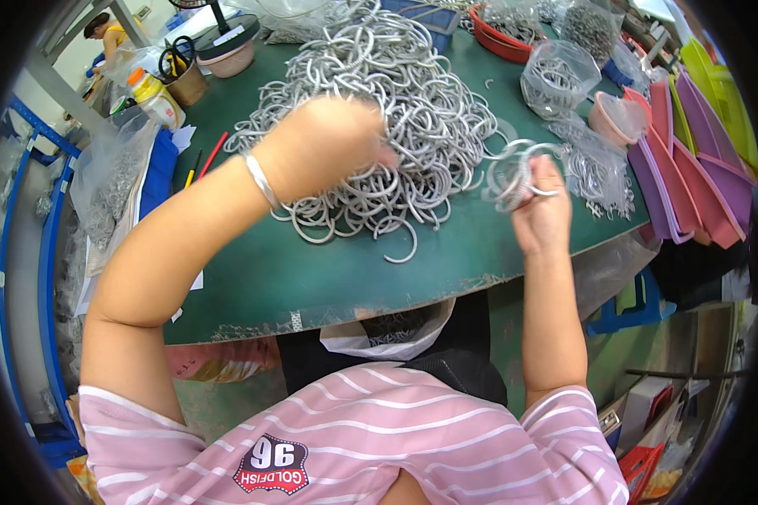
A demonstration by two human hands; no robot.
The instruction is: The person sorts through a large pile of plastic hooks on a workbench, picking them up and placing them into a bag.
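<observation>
From the head view, we see the left hand blurred over the big heap of grey metal hooks, its fingers curled down into the tangle; whether they have closed on a hook we cannot tell. The right hand is raised just beside the heap's right edge, fingers clenched on a small bunch of hooks that fans out above its knuckles.

We judge the main risk to be snagging. The hooks are open curves that interlock, so lifting one could drag several along and pull them off the green surface, whose near edge is close to the heap. The bunch in the right hand looks loosely stacked and could slip if the grip eases.

The hooks look like smooth, dull-silver bent wire, C-shaped, rigid and thin. A metal bangle circles the left wrist. Clear plastic bags with more wire parts sit at the far right, beside stacked pink and purple trays.
</observation>
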